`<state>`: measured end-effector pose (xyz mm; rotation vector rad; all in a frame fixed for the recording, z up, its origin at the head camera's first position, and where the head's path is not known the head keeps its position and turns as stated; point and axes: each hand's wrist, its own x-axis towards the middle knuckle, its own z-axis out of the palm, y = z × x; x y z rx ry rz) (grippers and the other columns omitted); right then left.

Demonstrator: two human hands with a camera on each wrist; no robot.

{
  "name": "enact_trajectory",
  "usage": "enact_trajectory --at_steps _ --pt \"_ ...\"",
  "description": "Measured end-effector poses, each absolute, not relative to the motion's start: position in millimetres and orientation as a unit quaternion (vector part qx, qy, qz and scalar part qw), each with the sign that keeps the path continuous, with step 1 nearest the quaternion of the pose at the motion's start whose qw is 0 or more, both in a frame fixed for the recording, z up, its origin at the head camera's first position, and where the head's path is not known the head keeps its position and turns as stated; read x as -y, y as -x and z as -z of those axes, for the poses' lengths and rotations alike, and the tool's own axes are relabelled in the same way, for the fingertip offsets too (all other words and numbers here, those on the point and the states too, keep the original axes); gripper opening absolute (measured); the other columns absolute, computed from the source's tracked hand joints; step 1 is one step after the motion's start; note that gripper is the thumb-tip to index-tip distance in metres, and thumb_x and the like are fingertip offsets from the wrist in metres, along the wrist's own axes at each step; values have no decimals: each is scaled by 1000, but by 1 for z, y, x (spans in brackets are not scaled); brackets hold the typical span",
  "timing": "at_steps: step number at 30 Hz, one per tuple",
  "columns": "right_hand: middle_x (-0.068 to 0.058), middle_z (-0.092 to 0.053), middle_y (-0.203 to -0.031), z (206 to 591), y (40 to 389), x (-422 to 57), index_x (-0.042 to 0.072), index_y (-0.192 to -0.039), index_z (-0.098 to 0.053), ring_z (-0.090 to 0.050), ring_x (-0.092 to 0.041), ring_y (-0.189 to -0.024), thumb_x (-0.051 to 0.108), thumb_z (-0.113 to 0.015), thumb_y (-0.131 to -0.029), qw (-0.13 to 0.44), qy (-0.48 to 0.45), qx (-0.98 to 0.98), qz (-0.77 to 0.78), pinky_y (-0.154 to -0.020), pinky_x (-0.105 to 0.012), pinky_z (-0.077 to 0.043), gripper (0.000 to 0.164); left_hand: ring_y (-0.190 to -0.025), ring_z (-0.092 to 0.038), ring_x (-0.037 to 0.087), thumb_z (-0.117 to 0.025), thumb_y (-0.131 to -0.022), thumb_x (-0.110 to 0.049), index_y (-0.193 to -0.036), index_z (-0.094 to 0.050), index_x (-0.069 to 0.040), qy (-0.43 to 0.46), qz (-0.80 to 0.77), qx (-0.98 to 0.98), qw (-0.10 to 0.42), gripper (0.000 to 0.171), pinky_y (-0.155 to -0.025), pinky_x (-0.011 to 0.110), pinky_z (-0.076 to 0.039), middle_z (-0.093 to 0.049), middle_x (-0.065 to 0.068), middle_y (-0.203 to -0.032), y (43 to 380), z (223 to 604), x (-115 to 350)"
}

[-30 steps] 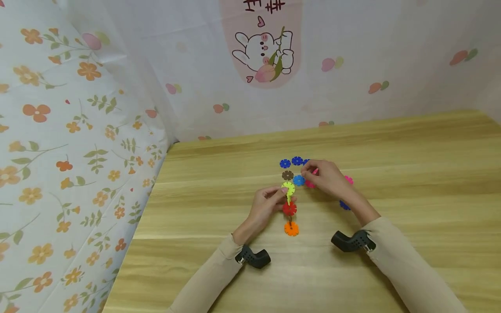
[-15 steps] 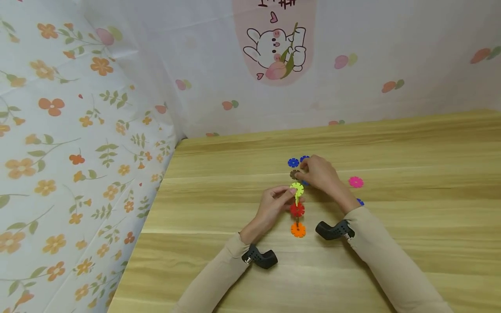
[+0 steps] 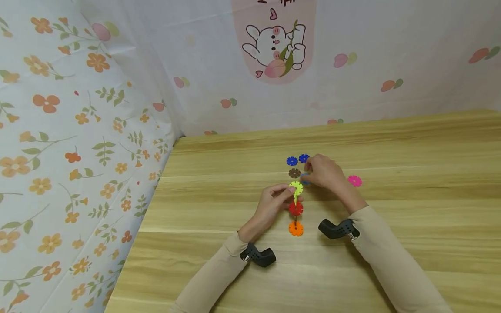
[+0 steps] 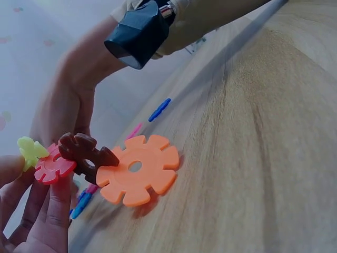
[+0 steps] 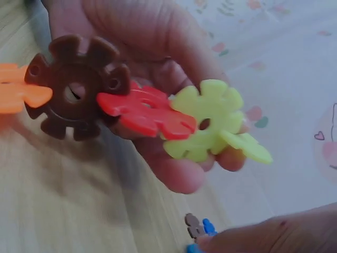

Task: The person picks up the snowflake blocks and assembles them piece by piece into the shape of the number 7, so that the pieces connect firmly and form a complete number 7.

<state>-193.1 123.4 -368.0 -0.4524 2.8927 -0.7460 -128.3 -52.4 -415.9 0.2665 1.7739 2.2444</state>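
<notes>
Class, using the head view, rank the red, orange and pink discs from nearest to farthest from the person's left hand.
1. Red disc: just right of the left hand.
2. Orange disc: below the red one in the picture.
3. Pink disc: farther right, past the right hand.

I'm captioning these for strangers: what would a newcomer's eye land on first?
Probably the bright chain of notched discs in the left hand, running from yellow through red and brown to orange. Next, perhaps, the pink disc on the table to the right of the right hand, then the cartoon rabbit printed on the backdrop above.
</notes>
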Motion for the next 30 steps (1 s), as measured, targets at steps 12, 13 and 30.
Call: enact_trajectory --at_steps 12,13,30 --pt "-13 -54 -81 371 189 -128 -4 -90 -55 -49 -26 -74 9 -74 -74 81 154 -943 284 -68 -38 -42 28 -83 -67 23 -55 -94 -13 -111 -60 12 -98 -773 -611 142 30 -70 34 -53 -65 17 -102 128 416 54" --pt "-12 -54 -80 371 189 -128 -3 -89 -54 -48 -26 -73 9 -74 -74 79 153 -942 288 -67 -37 -41 28 -83 -67 23 -55 -94 -13 -112 -59 12 -100 -774 -610 141 31 -70 34 -53 -64 20 -103 128 416 55" --pt "-4 -57 -76 346 160 -182 5 -83 -60 -53 -20 -69 17 -64 -89 23 211 -915 342 -66 -40 -48 14 -85 -67 24 -52 -95 -10 -116 -58 9 -82 -755 -637 129 30 -73 33 -53 -63 15 -109 128 413 52"
